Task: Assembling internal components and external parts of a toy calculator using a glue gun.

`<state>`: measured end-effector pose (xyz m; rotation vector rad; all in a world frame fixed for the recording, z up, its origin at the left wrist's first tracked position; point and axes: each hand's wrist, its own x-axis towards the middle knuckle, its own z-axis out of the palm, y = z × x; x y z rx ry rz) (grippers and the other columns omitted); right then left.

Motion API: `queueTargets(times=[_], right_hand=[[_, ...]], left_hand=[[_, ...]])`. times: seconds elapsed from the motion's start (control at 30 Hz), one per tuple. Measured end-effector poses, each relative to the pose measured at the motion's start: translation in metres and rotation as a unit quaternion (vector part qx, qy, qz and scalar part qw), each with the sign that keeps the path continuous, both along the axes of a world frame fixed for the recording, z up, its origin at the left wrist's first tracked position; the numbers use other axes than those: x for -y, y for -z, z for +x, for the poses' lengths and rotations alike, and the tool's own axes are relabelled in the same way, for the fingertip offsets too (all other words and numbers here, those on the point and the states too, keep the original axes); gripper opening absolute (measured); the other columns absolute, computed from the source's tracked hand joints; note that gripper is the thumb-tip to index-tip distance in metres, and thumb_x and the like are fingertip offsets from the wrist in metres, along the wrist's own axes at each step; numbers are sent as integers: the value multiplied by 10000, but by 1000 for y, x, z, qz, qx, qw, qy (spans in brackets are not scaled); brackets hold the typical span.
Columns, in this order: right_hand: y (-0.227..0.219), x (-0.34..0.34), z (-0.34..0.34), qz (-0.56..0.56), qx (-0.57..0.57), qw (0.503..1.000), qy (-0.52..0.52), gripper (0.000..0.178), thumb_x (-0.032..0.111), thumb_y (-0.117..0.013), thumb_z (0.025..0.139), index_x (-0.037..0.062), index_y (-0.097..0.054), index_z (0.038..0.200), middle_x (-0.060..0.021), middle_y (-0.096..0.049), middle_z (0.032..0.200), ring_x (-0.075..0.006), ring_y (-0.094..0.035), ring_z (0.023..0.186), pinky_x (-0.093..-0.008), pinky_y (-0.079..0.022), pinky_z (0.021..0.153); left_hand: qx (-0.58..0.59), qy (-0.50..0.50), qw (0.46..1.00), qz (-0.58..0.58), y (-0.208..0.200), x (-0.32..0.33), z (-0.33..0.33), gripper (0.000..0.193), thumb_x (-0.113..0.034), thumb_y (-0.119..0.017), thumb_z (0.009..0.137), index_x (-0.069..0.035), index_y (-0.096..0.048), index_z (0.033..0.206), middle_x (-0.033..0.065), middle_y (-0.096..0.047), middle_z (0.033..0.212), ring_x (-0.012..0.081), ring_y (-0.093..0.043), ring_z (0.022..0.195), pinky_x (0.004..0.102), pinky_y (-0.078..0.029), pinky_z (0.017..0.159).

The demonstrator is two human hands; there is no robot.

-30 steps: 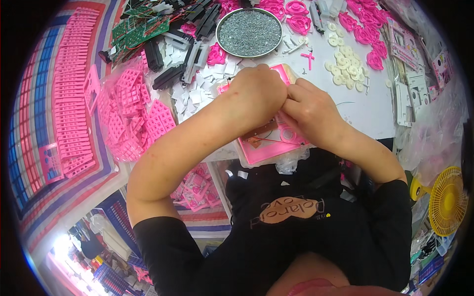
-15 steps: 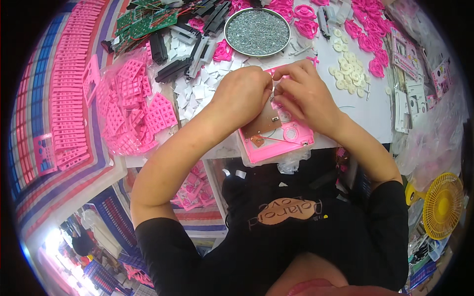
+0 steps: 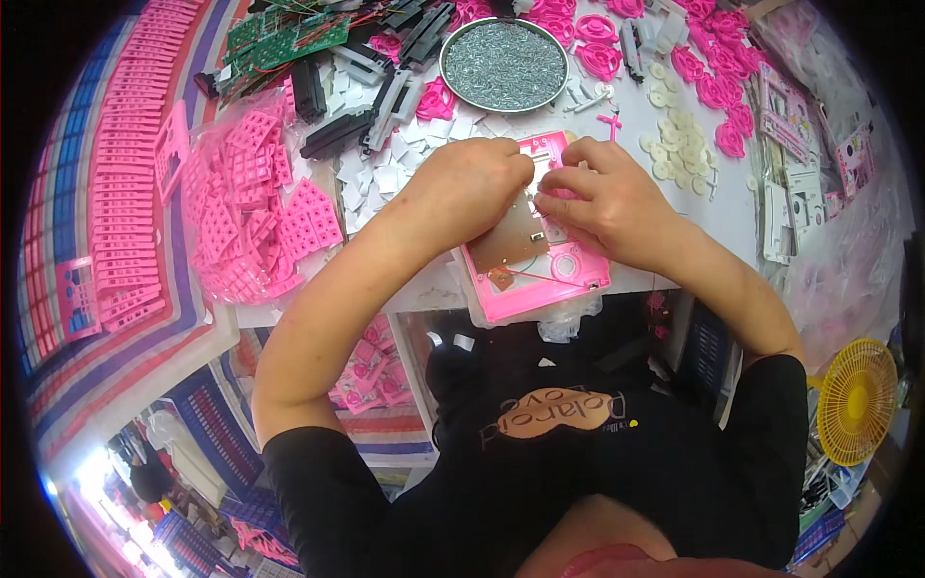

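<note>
A pink plastic housing [image 3: 520, 301] lies at the table's front edge on a clear plastic bag [image 3: 568, 318]. Inside it sits a brown circuit board [image 3: 511, 241], with a thin red wire running across the lower part. My left hand [image 3: 474, 188] is closed over the housing's upper left side, its fingertips curled down and hidden from sight. From the right, my right hand [image 3: 612, 204] reaches over the housing with thumb and fingers pinched together near the board's upper edge. What either hand pinches is too small or hidden to make out.
A round tray [image 3: 445, 87] of small screws stands beyond my hands. Pink keypads [image 3: 255, 207] in a bag lie left, and white discs [image 3: 679, 144] right. Black and grey plastic parts [image 3: 337, 130], white paper pieces [image 3: 381, 183] and green circuit boards [image 3: 284, 43] crowd the back left.
My right hand has shifted slightly down and right, and my left hand has stayed nearly in place. More of the housing's upper end shows between them.
</note>
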<state>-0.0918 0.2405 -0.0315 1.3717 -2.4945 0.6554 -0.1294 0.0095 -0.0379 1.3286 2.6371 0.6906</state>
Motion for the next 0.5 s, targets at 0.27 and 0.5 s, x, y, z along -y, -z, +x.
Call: queueTargets(times=[0.27, 0.5], right_hand=[[-8, 4, -4, 84, -25, 996, -28, 172, 146, -733, 725, 71, -752, 879, -14, -641, 879, -235, -587, 926, -377, -504, 753], [-9, 4, -19, 6, 99, 994, -38, 138, 142, -732, 789, 63, -728, 902, -47, -643, 916, -267, -599, 904, -395, -535, 716]], left_hand=[[-30, 23, 997, -62, -3, -9, -3, 113, -104, -611, 849, -45, -627, 944, 117, -645, 895, 326, -676, 839, 429, -554, 705], [-12, 10, 995, -99, -6, -16, -9, 137, -98, -600, 856, -36, -621, 975, 133, -645, 917, 331, -682, 877, 430, -567, 737]])
